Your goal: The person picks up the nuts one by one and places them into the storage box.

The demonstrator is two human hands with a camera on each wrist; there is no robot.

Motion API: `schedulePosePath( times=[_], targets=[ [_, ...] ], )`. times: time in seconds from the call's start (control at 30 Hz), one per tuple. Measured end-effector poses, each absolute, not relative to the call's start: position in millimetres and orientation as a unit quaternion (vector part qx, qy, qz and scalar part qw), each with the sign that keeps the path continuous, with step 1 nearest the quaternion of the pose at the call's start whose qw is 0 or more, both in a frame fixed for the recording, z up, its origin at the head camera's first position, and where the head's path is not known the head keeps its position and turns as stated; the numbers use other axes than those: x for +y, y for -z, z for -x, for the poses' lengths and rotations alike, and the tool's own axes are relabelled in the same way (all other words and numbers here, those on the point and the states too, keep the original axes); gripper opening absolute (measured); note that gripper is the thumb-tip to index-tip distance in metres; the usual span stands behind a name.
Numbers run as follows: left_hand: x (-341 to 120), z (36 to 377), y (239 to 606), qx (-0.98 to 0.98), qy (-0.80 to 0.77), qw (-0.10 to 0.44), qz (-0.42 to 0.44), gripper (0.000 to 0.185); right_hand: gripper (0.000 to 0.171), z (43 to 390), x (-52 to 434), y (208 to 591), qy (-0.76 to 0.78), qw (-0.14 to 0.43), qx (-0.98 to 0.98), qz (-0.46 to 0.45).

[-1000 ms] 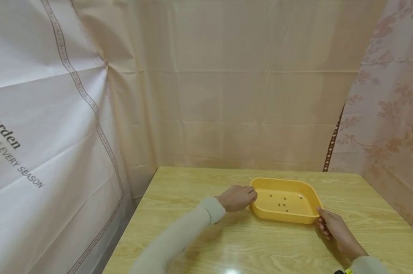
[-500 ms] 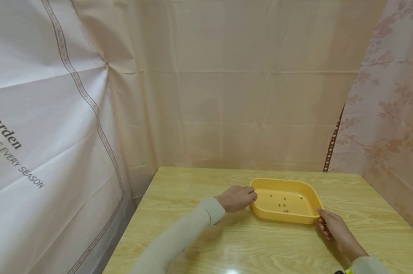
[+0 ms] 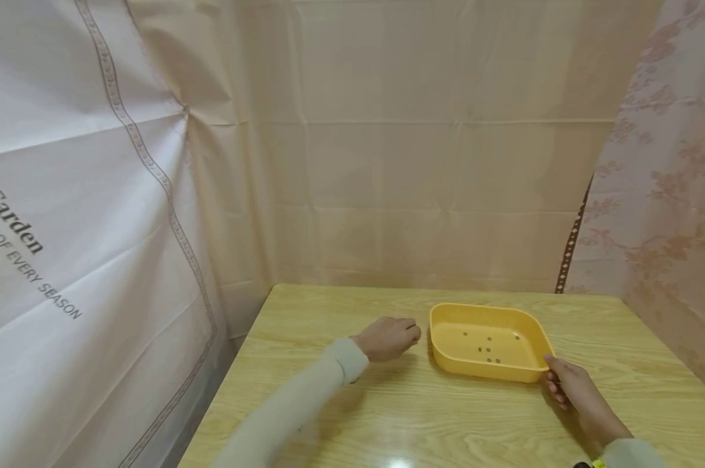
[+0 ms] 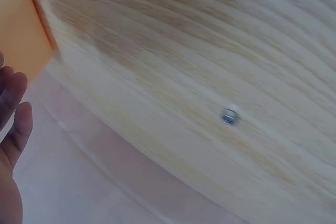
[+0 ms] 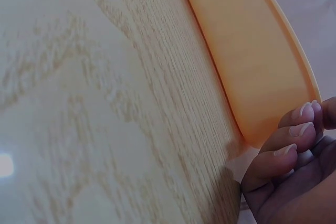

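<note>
Smooth yellow plastic tray (image 3: 488,342), rounded corners, small dark holes in its floor, on glossy wood-grain table (image 3: 341,403). Right hand (image 3: 571,388) at its 4 o'clock corner, fingers curled against the rim. Left hand (image 3: 387,338) at 9 o'clock, just clear, loosely curled, holding nothing.

Shallow orange tray (image 3: 488,341), flat on table

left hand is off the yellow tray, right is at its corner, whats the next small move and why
Probably bring the left hand back to the near left edge of the yellow tray. A gap of bare table separates them, while the right hand touches the tray's near right corner alone, so a lift or slide would likely tilt or swing it.
</note>
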State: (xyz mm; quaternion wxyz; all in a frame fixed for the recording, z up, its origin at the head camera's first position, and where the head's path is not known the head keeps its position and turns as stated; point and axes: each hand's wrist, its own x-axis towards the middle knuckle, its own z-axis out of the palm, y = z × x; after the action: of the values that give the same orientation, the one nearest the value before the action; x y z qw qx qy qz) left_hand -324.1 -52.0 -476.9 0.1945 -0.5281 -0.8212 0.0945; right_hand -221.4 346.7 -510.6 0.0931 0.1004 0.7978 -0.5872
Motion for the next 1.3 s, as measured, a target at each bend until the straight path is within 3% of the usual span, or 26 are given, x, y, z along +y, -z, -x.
schedulePosePath(
  times=[0.23, 0.5, 0.63, 1.3],
  targets=[
    [-79.6, 320.4, 482.6, -0.827, -0.1, 0.2, 0.515, 0.01, 0.048, 220.1, 345.0, 508.6, 0.582, 0.097, 0.801, -0.097],
    [-113.5, 314.7, 488.2, -0.86, -0.085, 0.149, 0.481, 0.012, 0.049, 220.6, 344.5, 509.8, 0.582, 0.096, 0.802, -0.095],
    [-133.4, 317.1, 496.1, -0.864, -0.073, 0.162, 0.47, 0.009, 0.049, 220.8, 343.4, 509.2, 0.58, 0.097, 0.803, -0.096],
    [-189.7, 309.2, 501.3, -0.902, -0.045, 0.12, 0.412, 0.023, 0.05, 222.2, 345.0, 512.9, 0.581, 0.091, 0.804, -0.094]
  ],
)
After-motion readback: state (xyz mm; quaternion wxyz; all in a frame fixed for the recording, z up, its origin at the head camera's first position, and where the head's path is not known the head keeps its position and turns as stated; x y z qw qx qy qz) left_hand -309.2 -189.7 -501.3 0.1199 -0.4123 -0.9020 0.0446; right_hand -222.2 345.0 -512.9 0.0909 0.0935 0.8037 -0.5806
